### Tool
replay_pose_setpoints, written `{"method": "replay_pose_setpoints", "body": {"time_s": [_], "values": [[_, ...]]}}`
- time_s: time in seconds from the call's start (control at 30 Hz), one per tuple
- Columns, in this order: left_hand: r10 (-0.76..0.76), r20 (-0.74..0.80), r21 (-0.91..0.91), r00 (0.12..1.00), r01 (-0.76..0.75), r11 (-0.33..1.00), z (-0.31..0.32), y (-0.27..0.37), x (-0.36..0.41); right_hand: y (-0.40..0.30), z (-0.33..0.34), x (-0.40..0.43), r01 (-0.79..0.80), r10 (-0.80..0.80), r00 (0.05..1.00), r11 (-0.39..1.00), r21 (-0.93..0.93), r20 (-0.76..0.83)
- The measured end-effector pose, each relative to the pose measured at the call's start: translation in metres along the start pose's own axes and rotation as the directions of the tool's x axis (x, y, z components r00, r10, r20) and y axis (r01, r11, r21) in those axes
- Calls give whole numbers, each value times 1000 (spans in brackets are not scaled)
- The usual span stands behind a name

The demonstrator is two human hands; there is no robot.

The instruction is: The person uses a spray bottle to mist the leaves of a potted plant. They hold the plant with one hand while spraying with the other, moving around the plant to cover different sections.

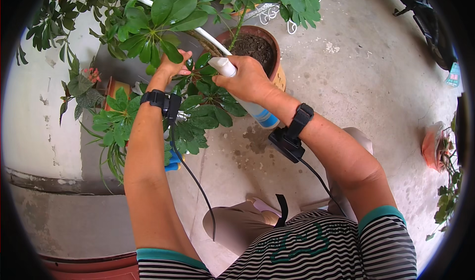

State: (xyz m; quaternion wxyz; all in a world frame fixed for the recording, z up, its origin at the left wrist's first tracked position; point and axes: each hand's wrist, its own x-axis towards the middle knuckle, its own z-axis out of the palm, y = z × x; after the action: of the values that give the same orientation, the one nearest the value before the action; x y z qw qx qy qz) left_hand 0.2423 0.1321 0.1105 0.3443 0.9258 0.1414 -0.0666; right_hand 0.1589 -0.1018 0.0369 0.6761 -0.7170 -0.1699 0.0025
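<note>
My right hand (246, 75) grips a white spray bottle (259, 113) with a blue band near its base. Its nozzle points up and left, towards the foliage. Among the leaves of a potted schefflera (207, 109), my left hand (174, 65) has its fingers spread beside a small wet leaf; a larger leaf covers part of the hand. Many of the leaves below look wet and shiny. Just beyond my right hand stands a round brown plant pot (276, 46) with dark soil, and a white pole (211, 38) slants down to it.
Left of my arm are a pink-flowered plant (91, 75) and a spider plant (113, 159) by the wall. A white scrollwork plant stand (272, 14) is at the back. On the right sits a pinkish pot (434, 146). The concrete floor (334, 75) has damp spots. Cables hang from both wrist straps.
</note>
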Motion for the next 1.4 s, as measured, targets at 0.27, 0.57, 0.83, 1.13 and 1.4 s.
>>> {"method": "replay_pose_setpoints", "body": {"time_s": [0.27,0.57,0.83,1.13,1.4], "values": [[14,-64,-93,998,-19,996,-3,-11,11,-3,2,-2,-10,15,996,998,-55,89],[42,11,-27,999,-41,999,-13,-28,23,-2,4,-2,20,-19,999,999,-27,35],[-6,-19,-71,1000,4,997,-6,-9,7,-5,0,-3,17,-16,999,1000,-22,47],[50,-47,73,998,-46,996,-9,-12,9,-4,3,-6,37,-35,998,999,-21,57],[51,-169,-11,984,-54,998,-5,-12,5,-9,-8,-5,-15,17,999,998,-67,32]]}}
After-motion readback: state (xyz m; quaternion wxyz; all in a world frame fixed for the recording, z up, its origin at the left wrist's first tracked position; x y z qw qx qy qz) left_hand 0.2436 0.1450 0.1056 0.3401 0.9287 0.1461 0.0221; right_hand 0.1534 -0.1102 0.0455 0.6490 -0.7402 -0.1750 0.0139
